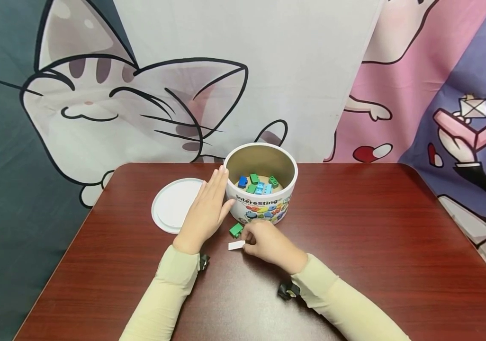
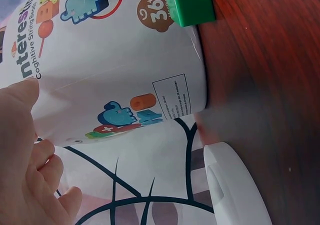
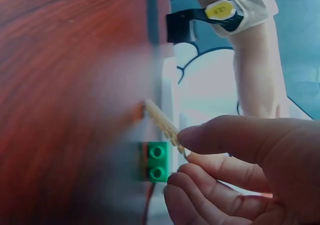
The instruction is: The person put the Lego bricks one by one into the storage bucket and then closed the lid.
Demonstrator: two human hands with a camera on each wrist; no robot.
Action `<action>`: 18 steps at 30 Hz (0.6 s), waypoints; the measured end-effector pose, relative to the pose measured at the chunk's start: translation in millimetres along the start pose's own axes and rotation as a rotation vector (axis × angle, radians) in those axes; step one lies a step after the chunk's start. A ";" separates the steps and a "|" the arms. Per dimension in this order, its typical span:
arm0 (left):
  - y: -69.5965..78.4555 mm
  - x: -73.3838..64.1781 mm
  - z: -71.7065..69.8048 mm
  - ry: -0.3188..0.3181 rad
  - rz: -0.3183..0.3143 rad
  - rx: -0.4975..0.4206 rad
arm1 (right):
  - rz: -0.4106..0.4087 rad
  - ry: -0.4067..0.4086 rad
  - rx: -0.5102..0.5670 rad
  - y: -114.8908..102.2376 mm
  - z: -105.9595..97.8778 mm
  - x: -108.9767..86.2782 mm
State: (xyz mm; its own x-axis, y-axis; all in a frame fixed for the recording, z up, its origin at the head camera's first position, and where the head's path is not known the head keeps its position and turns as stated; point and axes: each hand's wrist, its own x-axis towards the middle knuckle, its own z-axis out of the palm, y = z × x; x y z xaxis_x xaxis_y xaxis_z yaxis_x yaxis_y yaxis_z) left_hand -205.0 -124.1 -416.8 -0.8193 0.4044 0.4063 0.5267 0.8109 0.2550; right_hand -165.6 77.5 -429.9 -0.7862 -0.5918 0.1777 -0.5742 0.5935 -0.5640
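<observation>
My left hand [image 1: 204, 208] rests against the left side of a white round bucket [image 1: 283, 199] with its fingers straight. In front of the bucket, my right hand [image 1: 268, 244] pinches a thin white plate [image 1: 236, 245] between thumb and fingers. The right wrist view shows small studs along one face of that plate [image 3: 161, 121], which is tilted with its far end low, close to the table. A green toy brick [image 1: 236, 230] lies on the table between the plate and the bucket. Inside the bucket are several green and blue bricks [image 1: 260, 188].
A white round lid [image 1: 170, 206] lies flat on the table left of the bucket, partly behind the left hand. The brown table [image 1: 375, 246] ends at its back edge before a curtain with cartoon prints [image 1: 302, 71].
</observation>
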 end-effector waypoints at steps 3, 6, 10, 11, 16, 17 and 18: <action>0.5 0.3 -0.2 -0.002 0.001 0.004 | 0.004 0.012 0.025 -1.2 -7.3 -2.0; 1.2 0.4 -0.6 -0.010 -0.006 0.003 | -0.004 0.029 0.052 -3.7 -15.5 -4.5; 1.3 -0.2 -0.5 -0.015 -0.012 0.003 | -0.024 0.067 0.069 -7.8 -26.1 -8.4; 1.2 -0.4 -0.3 -0.016 -0.014 0.003 | -0.030 0.080 0.069 -8.8 -28.6 -9.3; 1.3 -1.2 0.0 -0.006 -0.014 0.009 | -0.065 0.140 0.069 -14.0 -41.4 -14.6; 1.4 -1.3 0.1 -0.005 -0.014 0.008 | -0.074 0.149 0.069 -15.0 -44.1 -15.6; 1.5 -1.3 0.0 -0.003 -0.013 0.009 | -0.081 0.158 0.071 -16.0 -46.7 -16.7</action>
State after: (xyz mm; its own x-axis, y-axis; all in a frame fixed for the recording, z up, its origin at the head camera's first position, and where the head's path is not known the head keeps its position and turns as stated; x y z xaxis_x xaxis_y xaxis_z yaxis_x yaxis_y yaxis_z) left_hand -203.1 -123.4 -417.0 -0.8269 0.3946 0.4006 0.5136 0.8200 0.2525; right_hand -154.0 103.3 -386.2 -0.7676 -0.5397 0.3458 -0.6236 0.5042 -0.5974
